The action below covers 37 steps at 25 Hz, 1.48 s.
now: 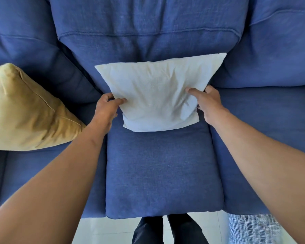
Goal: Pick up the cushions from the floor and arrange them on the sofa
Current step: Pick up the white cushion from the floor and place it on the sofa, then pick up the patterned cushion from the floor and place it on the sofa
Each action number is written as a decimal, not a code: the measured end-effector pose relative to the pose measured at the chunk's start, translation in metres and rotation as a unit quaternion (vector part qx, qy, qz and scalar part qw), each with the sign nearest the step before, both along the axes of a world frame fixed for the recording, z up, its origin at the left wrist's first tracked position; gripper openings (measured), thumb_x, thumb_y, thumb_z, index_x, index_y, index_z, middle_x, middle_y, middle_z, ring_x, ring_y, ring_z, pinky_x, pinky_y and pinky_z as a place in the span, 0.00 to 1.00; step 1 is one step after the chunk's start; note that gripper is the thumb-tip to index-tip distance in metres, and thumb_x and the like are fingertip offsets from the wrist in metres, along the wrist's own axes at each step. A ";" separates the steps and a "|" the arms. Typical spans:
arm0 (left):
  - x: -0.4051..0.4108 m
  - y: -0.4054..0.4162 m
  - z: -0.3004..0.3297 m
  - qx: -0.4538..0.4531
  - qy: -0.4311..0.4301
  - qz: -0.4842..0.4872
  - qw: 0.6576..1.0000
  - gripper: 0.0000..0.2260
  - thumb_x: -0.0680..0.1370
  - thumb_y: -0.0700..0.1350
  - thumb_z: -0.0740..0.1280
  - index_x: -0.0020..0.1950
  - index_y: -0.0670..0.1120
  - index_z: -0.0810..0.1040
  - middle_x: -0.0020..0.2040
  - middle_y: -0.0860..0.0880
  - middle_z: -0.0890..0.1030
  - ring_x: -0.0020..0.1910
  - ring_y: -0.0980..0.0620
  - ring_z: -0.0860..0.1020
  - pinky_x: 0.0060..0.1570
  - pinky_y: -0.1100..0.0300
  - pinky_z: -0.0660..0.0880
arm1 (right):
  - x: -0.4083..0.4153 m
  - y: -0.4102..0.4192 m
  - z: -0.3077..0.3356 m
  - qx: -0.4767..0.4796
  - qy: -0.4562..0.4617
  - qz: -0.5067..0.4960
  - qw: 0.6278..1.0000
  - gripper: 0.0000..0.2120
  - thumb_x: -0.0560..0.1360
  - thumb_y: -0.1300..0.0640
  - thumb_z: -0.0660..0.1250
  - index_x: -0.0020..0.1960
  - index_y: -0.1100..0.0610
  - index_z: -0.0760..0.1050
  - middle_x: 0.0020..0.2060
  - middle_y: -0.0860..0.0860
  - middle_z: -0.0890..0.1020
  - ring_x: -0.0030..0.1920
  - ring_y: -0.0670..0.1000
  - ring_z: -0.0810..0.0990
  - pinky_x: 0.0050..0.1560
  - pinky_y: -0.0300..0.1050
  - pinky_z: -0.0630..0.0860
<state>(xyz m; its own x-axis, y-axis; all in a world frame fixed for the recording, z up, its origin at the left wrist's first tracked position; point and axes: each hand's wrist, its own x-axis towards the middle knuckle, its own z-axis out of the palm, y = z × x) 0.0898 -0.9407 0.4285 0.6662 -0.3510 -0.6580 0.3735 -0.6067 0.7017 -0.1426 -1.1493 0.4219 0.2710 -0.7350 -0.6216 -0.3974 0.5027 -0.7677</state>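
A white cushion (157,95) stands on the middle seat of the blue sofa (162,173), leaning against the back rest. My left hand (106,107) grips its lower left edge and my right hand (207,103) grips its lower right edge, thumbs on the front face. A mustard yellow cushion (25,111) lies tilted on the left seat, against the back rest, apart from my hands.
A blue and white patterned fabric piece (253,228) lies on the white tiled floor (95,229) at the lower right, by the sofa's front edge. My dark trouser legs (167,229) stand close to the middle seat.
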 end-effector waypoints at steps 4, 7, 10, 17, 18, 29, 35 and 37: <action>0.023 -0.021 0.026 -0.090 -0.004 0.044 0.995 0.14 0.77 0.46 0.73 0.63 0.51 0.82 0.60 0.53 0.88 0.59 0.52 0.85 0.60 0.51 0.81 | 0.009 -0.026 0.018 -0.033 -0.060 -0.089 0.994 0.21 0.72 0.47 0.78 0.61 0.55 0.79 0.54 0.47 0.86 0.52 0.46 0.85 0.52 0.44 0.82; 0.024 -0.034 0.035 -0.103 -0.066 0.048 0.991 0.02 0.80 0.48 0.73 0.52 0.53 0.84 0.51 0.54 0.88 0.49 0.56 0.86 0.52 0.56 0.84 | 0.019 -0.040 0.027 -0.064 -0.060 -0.098 0.991 0.09 0.76 0.50 0.76 0.48 0.53 0.78 0.48 0.48 0.86 0.46 0.47 0.84 0.48 0.44 0.82; 0.032 -0.028 0.035 -0.102 -0.170 0.102 0.975 0.08 0.80 0.51 0.72 0.42 0.52 0.83 0.44 0.52 0.85 0.42 0.55 0.81 0.48 0.57 0.83 | 0.017 -0.051 0.026 -0.131 -0.021 -0.106 0.985 0.09 0.76 0.52 0.74 0.41 0.55 0.78 0.40 0.52 0.82 0.40 0.49 0.79 0.42 0.45 0.78; 0.034 -0.019 0.039 -0.078 -0.135 0.117 0.981 0.08 0.80 0.54 0.70 0.44 0.52 0.81 0.48 0.51 0.83 0.47 0.52 0.80 0.61 0.44 0.83 | 0.014 -0.050 0.029 -0.099 0.038 -0.064 0.992 0.09 0.78 0.53 0.72 0.40 0.52 0.78 0.41 0.53 0.82 0.42 0.51 0.80 0.45 0.52 0.84; 0.030 -0.019 0.044 -0.069 -0.146 0.122 0.979 0.07 0.81 0.54 0.69 0.51 0.51 0.83 0.49 0.54 0.83 0.48 0.54 0.81 0.61 0.48 0.84 | 0.012 -0.048 0.035 -0.101 0.028 -0.070 0.992 0.08 0.79 0.54 0.71 0.40 0.51 0.79 0.43 0.53 0.84 0.43 0.51 0.81 0.47 0.52 0.84; -0.125 0.054 0.091 0.053 -0.260 -0.042 0.963 0.25 0.85 0.51 0.63 0.82 0.50 0.67 0.70 0.51 0.81 0.64 0.51 0.79 0.63 0.56 0.73 | -0.086 0.056 0.097 -0.175 0.088 0.106 0.975 0.23 0.83 0.49 0.66 0.75 0.56 0.75 0.72 0.53 0.80 0.72 0.51 0.76 0.71 0.44 0.71; -0.200 0.041 0.106 0.053 -0.330 -0.337 0.880 0.28 0.86 0.52 0.62 0.85 0.46 0.63 0.85 0.45 0.64 0.84 0.45 0.63 0.81 0.47 0.61 | -0.166 0.105 0.109 -0.259 0.287 0.229 0.893 0.33 0.86 0.44 0.58 0.84 0.59 0.55 0.85 0.57 0.53 0.86 0.56 0.44 0.83 0.64 0.50; -0.227 0.033 0.115 0.042 -0.371 -0.423 0.825 0.29 0.86 0.52 0.61 0.85 0.44 0.61 0.86 0.43 0.60 0.85 0.43 0.59 0.82 0.47 0.57 | -0.196 0.120 0.119 -0.252 0.332 0.208 0.885 0.35 0.86 0.42 0.56 0.84 0.60 0.52 0.86 0.57 0.49 0.85 0.57 0.41 0.82 0.66 0.48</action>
<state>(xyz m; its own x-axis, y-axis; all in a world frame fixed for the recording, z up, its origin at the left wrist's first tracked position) -0.1373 -0.9074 0.5434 0.4365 -0.8712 -0.2247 -0.7234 -0.4884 0.4881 -0.3388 -1.0293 0.5413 0.2822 -0.8866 -0.3665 -0.9148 -0.1336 -0.3813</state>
